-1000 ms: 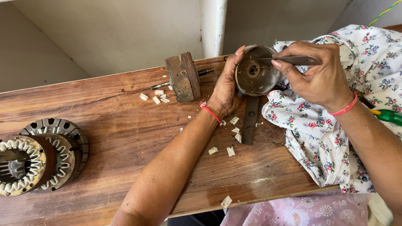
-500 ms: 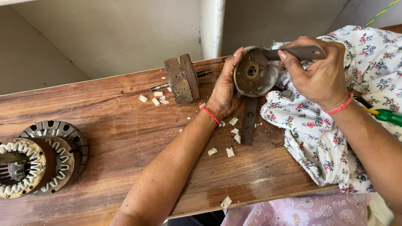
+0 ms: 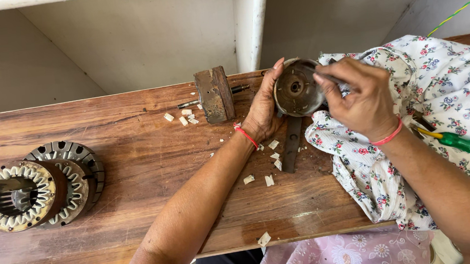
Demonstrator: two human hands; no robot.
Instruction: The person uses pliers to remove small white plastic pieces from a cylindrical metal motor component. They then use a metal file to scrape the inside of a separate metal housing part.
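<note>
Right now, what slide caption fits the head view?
Left hand steadies a round metal housing on a wooden bench while right hand works inside it with a tool.

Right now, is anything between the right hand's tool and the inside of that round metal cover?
Nothing visible. The left hand holds the round metal cover with its hollow open, and the right hand has the tool tip already at its rim.

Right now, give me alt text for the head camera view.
A left hand steadies a round metal housing on a wooden bench while the right hand works a tool inside it; two stators sit far left.
</note>
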